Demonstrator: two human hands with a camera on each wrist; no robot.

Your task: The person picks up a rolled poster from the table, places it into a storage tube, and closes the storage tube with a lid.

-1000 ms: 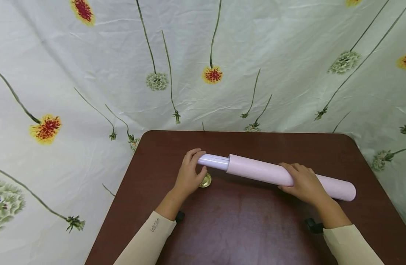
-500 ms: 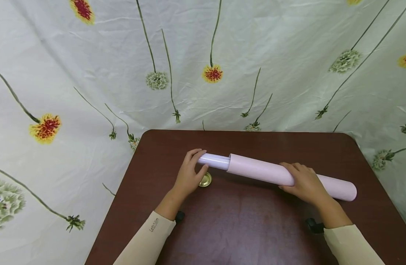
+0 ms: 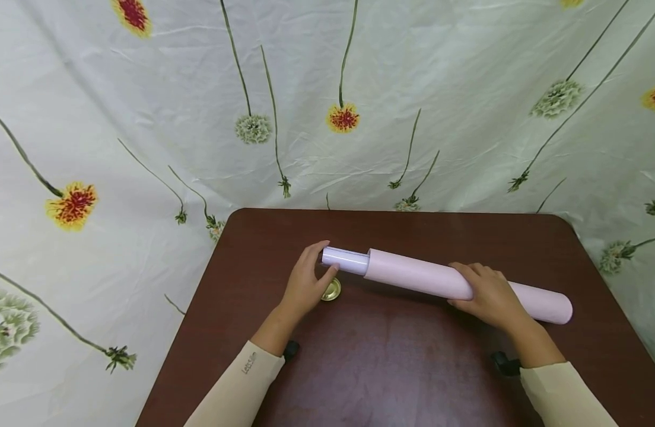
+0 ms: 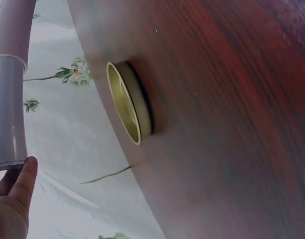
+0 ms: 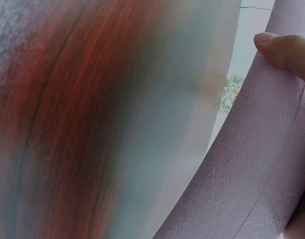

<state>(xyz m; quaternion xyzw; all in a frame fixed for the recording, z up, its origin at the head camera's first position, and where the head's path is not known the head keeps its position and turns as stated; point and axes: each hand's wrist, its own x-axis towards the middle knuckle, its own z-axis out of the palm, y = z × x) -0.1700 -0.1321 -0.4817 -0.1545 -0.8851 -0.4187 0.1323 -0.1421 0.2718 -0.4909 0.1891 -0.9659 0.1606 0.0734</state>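
Note:
A pale pink cardboard tube with a textured surface lies slanted above the table in the head view. From its left mouth sticks out a glossy white roll, apparently rolled paper or film. My left hand is at the roll's outer end, thumb below and forefinger at the upper edge. In the left wrist view, a fingertip meets the roll's end rim. My right hand grips the tube right of its middle. Its thumb lies across the tube in the right wrist view.
A round gold metal cap lies hollow side up on the dark red-brown table, close to my left thumb. Behind the table hangs a white cloth printed with flowers. Dark straps sit at the wrists.
My left fingers have shifted slightly back, so the roll's end now shows where they covered it before. The protruding roll looks slightly shorter. The right hand's grip on the tube is the same.

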